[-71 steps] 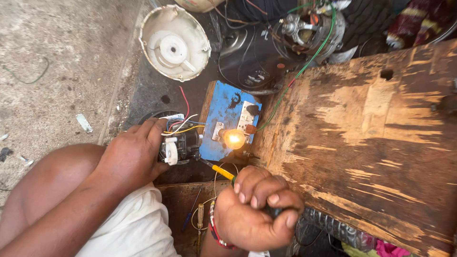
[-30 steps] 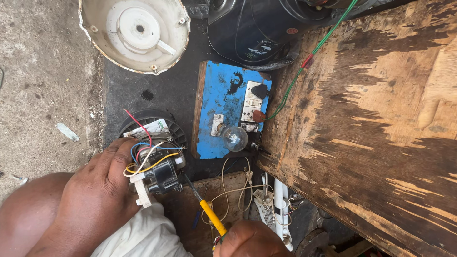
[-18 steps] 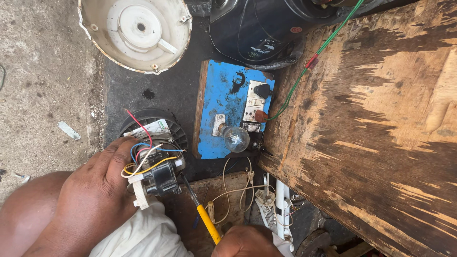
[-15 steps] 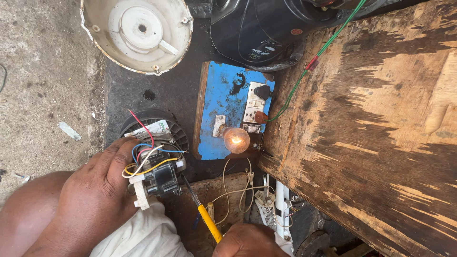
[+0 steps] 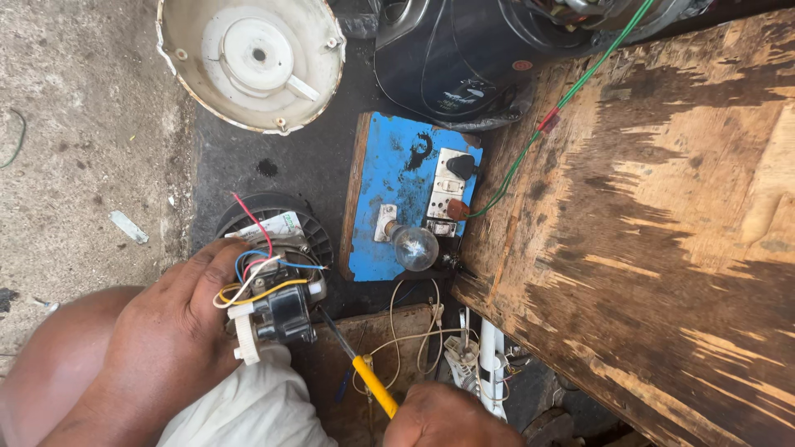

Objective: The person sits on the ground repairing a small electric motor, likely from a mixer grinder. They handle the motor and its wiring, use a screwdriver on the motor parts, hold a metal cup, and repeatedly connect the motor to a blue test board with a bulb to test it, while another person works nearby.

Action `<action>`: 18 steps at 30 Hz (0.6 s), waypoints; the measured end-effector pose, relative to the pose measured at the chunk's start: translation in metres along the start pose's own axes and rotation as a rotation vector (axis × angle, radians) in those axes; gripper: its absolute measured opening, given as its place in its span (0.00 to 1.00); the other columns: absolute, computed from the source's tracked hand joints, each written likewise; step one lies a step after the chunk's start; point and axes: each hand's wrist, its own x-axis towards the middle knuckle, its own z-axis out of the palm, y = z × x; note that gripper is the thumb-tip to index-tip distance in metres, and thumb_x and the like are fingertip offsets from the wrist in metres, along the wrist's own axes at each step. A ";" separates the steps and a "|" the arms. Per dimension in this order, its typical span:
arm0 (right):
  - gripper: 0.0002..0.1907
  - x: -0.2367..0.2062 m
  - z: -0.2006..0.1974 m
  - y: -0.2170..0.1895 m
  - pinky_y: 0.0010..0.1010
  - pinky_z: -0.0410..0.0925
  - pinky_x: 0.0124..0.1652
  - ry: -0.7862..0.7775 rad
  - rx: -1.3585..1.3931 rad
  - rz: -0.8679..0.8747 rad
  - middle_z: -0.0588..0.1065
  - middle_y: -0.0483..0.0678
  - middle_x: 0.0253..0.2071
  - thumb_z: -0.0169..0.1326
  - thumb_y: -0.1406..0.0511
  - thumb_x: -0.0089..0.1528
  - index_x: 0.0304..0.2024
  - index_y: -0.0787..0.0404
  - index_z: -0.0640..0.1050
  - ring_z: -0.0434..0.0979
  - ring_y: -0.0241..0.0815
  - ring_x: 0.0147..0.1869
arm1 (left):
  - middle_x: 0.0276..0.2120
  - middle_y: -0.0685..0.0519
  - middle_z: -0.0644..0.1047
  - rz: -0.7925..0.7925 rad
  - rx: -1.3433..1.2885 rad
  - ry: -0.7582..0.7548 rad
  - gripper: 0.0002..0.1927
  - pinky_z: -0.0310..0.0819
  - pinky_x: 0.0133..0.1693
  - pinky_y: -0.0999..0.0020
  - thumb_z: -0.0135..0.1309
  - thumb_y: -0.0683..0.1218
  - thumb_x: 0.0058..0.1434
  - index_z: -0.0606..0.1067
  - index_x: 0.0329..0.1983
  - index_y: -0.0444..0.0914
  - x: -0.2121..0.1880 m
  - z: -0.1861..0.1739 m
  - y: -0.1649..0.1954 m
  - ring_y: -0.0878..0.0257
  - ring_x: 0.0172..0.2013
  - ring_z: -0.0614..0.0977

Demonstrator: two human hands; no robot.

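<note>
Gripping noted: small motor (image 5: 277, 302) (wires sprouting) is clasped by left hand (image 5: 170, 339) fingers along its left side; yellow-handled screwdriver (image 5: 360, 377) is held by right hand (image 5: 451, 418), tip at motor. Bulb (image 5: 414, 247), lit half a second earlier, is now dark.

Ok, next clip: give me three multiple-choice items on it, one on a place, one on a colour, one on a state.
1. Where is the bulb mounted?
A. on the blue board
B. on the wooden plank
C. inside the white round cover

2. What colour is the handle of the screwdriver?
A. red
B. yellow
C. green

3. What state is the bulb in?
A. lit
B. unlit
C. broken

Answers: 1 A, its holder sits on the blue board's lower edge. 2 B, yellow shows above the right hand. 3 B, the glass is clear and whole with no glow.
</note>
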 end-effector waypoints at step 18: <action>0.10 0.062 0.031 -0.025 0.38 0.66 0.27 0.587 0.308 -0.767 0.65 0.47 0.20 0.48 0.62 0.71 0.36 0.58 0.67 0.66 0.41 0.21 | 0.53 0.39 0.74 0.064 -0.011 0.061 0.49 0.73 0.52 0.51 0.71 0.47 0.34 0.65 0.61 0.32 0.001 -0.006 0.006 0.41 0.52 0.77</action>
